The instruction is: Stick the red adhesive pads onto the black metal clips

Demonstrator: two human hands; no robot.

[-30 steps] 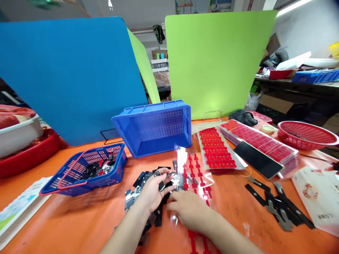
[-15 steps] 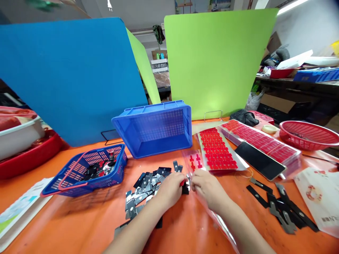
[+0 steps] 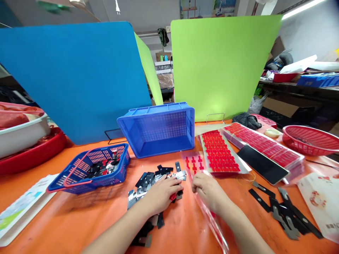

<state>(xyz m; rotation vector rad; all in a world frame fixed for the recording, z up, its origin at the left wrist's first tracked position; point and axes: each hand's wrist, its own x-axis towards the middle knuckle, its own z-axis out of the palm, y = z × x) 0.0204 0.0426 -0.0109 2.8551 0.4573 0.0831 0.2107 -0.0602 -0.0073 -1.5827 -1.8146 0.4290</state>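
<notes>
My left hand (image 3: 164, 193) reaches over a pile of black and silvery flat metal plates (image 3: 144, 181), its fingertips among them. A dark plate with a red piece (image 3: 173, 197) shows beneath its fingers, apparently held at the thumb side. My right hand (image 3: 208, 190) is curled with its fingers pressed together on a clear plastic sheet (image 3: 210, 225). The sheet's upper part bears several red cross-shaped stickers (image 3: 194, 164), and its lower part runs curled toward me. The right fingertips are partly hidden.
A blue crate (image 3: 164, 141) lies on its side behind the pile. At left is a blue basket (image 3: 76, 187) of plates. Red sticker sheets (image 3: 219, 151), a phone (image 3: 262, 164), more dark plates (image 3: 286, 211) and a red basket (image 3: 309, 141) lie right. Blue and green panels stand behind.
My left hand has moved left and down, away from my right hand, and spread over the pile. My right hand stays by the plastic sheet. The camera view has shifted slightly.
</notes>
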